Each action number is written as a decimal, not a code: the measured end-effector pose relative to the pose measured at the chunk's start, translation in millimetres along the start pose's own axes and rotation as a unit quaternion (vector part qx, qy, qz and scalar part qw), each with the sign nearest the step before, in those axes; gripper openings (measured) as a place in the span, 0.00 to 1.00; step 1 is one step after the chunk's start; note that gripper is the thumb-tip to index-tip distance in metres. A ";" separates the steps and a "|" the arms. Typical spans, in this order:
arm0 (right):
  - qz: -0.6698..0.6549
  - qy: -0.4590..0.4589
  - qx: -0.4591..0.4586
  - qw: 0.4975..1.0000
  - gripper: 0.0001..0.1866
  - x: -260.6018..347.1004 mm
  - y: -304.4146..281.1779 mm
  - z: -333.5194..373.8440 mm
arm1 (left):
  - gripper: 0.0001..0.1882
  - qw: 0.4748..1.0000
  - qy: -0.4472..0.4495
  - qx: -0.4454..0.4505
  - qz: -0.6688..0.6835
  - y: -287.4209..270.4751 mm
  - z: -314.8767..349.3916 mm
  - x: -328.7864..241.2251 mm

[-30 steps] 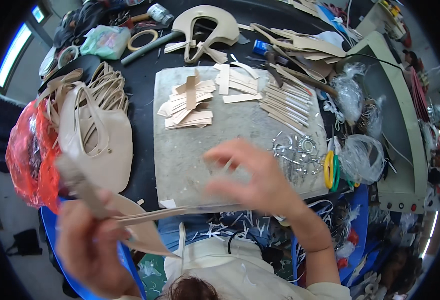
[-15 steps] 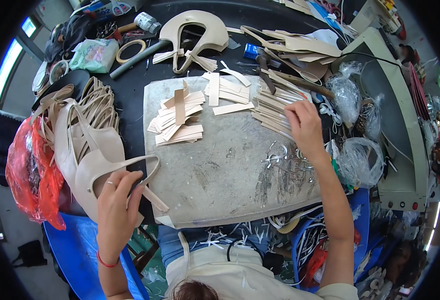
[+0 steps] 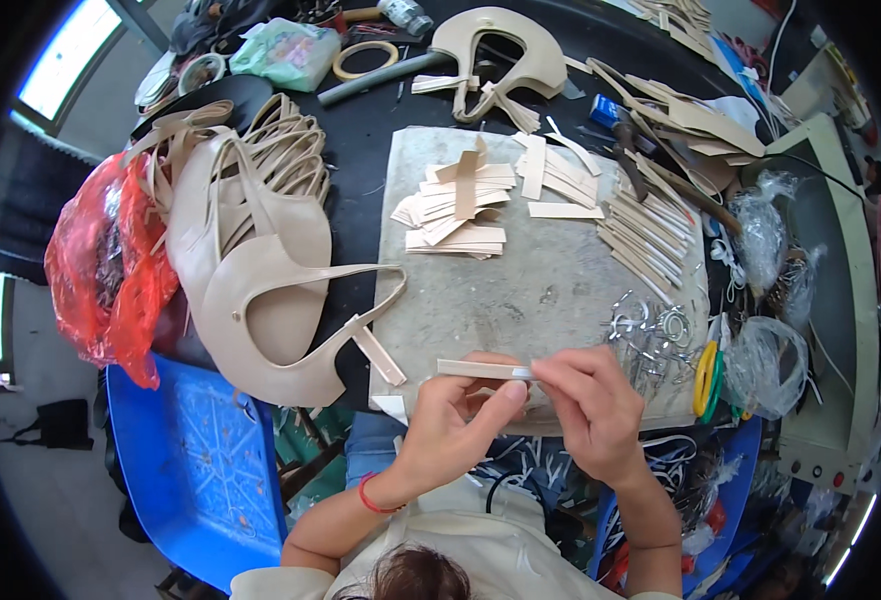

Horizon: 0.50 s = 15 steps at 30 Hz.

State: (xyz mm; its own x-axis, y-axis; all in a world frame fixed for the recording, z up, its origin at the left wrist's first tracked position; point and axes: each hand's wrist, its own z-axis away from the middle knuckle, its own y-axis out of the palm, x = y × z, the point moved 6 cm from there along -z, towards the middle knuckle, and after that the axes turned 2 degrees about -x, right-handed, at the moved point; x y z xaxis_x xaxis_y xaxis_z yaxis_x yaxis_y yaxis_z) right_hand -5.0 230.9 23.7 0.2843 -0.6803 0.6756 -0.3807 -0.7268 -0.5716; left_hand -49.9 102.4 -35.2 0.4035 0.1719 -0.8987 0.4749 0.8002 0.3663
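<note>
Holding one beige strip (image 3: 478,369) — left hand (image 3: 450,425), right hand (image 3: 595,403) — two grips pinching it.

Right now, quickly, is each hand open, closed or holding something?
Left hand: closed, holding a beige strip.
Right hand: closed, pinching the same strip near its white end.

No lettering can be read; the pale marks on the little blue box (image 3: 605,111) are too small.
</note>
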 end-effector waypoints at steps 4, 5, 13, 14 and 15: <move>0.018 0.001 0.001 1.000 0.18 1.4 6.1 10.2 | 0.07 1.000 -0.010 -0.014 -0.007 -1.6 -1.0 5.0; 0.026 0.000 0.000 1.000 0.18 2.4 7.1 10.6 | 0.07 0.999 -0.004 -0.019 -0.028 -4.0 0.0 5.3; 0.122 -0.115 0.102 0.981 0.15 24.7 11.0 -3.6 | 0.04 0.912 0.177 -0.047 -0.367 2.8 9.8 -34.8; 0.133 -0.124 0.119 0.976 0.15 26.8 13.0 -4.2 | 0.04 0.900 0.177 -0.044 -0.395 4.8 11.9 -38.3; 0.105 -0.108 0.094 0.984 0.13 25.9 12.1 -3.8 | 0.04 0.888 0.178 -0.041 -0.422 5.8 13.6 -39.7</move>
State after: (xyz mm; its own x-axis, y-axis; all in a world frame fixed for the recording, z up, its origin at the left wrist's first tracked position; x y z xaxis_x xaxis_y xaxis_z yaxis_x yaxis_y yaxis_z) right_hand -5.6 204.9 36.0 0.4056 -0.8063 0.4306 -0.2874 -0.5597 -0.7772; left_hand -52.5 92.4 5.9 -0.3483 -0.3496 -0.8697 0.4259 0.7675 -0.4791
